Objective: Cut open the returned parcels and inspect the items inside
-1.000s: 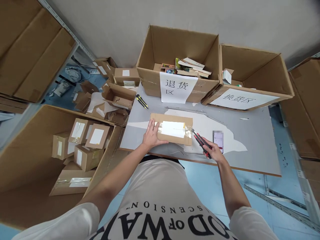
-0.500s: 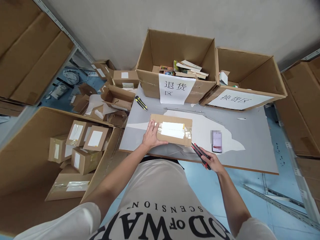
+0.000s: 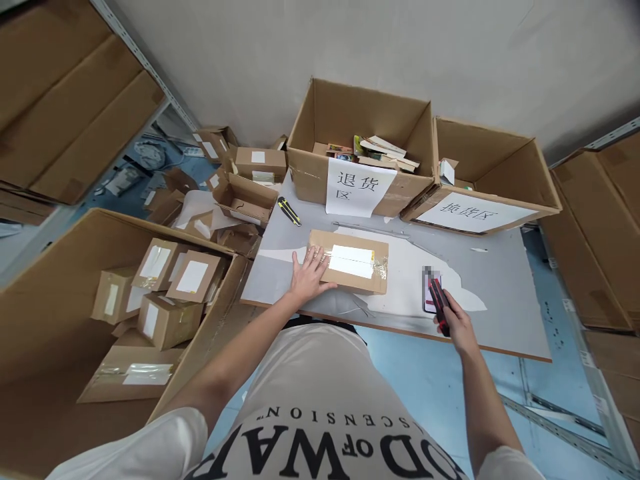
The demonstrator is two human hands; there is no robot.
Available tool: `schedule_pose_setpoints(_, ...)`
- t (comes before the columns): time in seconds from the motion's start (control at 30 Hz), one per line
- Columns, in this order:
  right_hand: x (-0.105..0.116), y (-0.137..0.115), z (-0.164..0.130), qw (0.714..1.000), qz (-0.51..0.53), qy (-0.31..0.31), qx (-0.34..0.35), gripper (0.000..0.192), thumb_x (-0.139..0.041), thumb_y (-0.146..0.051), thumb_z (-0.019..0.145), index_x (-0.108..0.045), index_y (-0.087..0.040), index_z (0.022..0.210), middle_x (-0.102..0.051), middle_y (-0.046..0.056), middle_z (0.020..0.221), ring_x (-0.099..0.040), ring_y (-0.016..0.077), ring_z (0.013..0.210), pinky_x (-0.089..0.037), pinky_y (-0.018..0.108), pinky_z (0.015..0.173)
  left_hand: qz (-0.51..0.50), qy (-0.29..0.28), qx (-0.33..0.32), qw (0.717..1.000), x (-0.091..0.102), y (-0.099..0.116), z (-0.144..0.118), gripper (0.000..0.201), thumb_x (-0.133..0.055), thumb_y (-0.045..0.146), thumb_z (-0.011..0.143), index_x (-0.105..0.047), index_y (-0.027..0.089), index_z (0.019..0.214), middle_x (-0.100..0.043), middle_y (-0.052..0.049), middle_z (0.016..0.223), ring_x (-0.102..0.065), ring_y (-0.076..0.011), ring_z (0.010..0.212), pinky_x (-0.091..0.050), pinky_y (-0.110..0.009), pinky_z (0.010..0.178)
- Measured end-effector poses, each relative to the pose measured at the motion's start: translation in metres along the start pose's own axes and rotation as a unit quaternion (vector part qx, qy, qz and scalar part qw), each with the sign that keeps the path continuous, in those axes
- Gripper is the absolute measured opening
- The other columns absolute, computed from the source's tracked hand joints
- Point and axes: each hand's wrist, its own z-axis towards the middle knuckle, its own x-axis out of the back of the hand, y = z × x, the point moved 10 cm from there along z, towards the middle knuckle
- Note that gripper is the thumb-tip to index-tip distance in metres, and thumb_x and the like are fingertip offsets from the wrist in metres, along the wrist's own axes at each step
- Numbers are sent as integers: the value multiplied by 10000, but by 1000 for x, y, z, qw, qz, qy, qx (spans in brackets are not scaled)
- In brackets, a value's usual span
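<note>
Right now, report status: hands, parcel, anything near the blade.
Left hand flat on taped parcel. Right hand gripping red utility knife, off the parcel, over the phone. Second knife lies apart.

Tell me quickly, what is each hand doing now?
Left hand: open, flat on the cardboard parcel.
Right hand: closed around the red utility knife.

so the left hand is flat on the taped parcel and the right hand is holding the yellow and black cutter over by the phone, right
Not quite. In the head view the right hand holds a red and black cutter by the phone. The yellow and black cutter lies untouched on the table. The left hand does rest flat on the taped parcel.
</note>
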Motion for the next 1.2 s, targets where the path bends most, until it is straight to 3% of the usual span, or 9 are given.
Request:
schedule_pose_setpoints(0.13, -45, 2, 25, 981, -173, 67, 48, 716, -373, -381, 840, -190, -198, 1508, -592, 96, 975, -600, 231, 807, -528, 400, 701, -12, 2, -45, 999, -4, 8, -17, 447, -487, 333, 909, -486, 236, 1346, -420, -150, 1451, -320, -309, 1384, -31, -647, 1108)
schedule_pose_setpoints(0.3, -104, 31, 50, 918, -389, 74, 25, 708, -318, -196, 833, -134, -239, 1515, -381, 144, 1372, -512, 292, 1130, -439, 412, 923, 4, -1, -57, 998, -12, 11, -34, 511, -310, 84, 907, -445, 217, 1381, -458, -111, 1432, -357, -220, 1373, -148, -510, 1153)
schedule_pose_setpoints(0.5, -145, 66, 63, 854, -518, 35, -30, 681, -334, -188, 873, -115, -315, 1506, -384, 135, 1343, -509, 284, 1105, -441, 403, 896, 50, -28, -41, 998, -14, 17, -37, 547, -461, 283, 892, -379, 186, 1424, -375, -125, 1486, -304, -259, 1397, -167, -514, 1144)
schedule_pose_setpoints(0.8, -159, 63, 58, 830, -557, -5, -19, 622, -364, -241, 899, -189, -307, 1493, -357, 159, 1328, -491, 298, 1092, -449, 441, 854, 76, -68, -23, 995, -19, 17, -39, 670, -530, 412, 845, -342, 171, 1441, -332, -123, 1510, -252, -272, 1414, -160, -518, 1142)
schedule_pose_setpoints(0.9, -138, 24, 62, 850, -525, 44, 18, 601, -331, -320, 917, -187, -270, 1498, -339, 188, 1381, -467, 341, 1135, -430, 502, 869, 72, -75, -27, 994, -21, 17, -39, 704, -556, 422, 825, -334, 172, 1445, -326, -126, 1512, -249, -279, 1415, -154, -514, 1144)
schedule_pose_setpoints(1.0, -119, -62, 63, 861, -462, 150, 151, 651, -280, -370, 930, -110, -122, 1508, -322, 253, 1404, -370, 378, 1247, -368, 546, 942, 66, -84, -30, 994, -22, 16, -40, 744, -576, 430, 809, -313, 170, 1454, -310, -127, 1519, -239, -285, 1418, -141, -516, 1146)
schedule_pose_setpoints(1.03, -128, -93, 62, 853, -452, 139, 221, 674, -300, -397, 927, -109, -108, 1505, -323, 249, 1416, -344, 372, 1273, -349, 539, 970, 65, -87, -30, 994, -22, 15, -40, 757, -582, 429, 803, -306, 168, 1457, -304, -128, 1522, -235, -286, 1418, -136, -518, 1146)
schedule_pose_setpoints(1.1, -173, -141, 55, 803, -473, 17, 363, 695, -392, -443, 903, -188, -127, 1488, -338, 214, 1440, -321, 344, 1307, -322, 491, 1019, 62, -93, -29, 993, -23, 14, -40, 777, -595, 422, 794, -294, 163, 1462, -293, -129, 1526, -230, -289, 1419, -128, -522, 1146)
schedule_pose_setpoints(1.2, -233, -169, 44, 703, -541, -112, 447, 621, -449, -420, 898, -316, -143, 1438, -361, 198, 1450, -316, 358, 1318, -292, 492, 1032, 60, -99, -31, 993, -24, 14, -40, 801, -606, 419, 783, -282, 158, 1467, -281, -129, 1531, -221, -291, 1421, -117, -523, 1148)
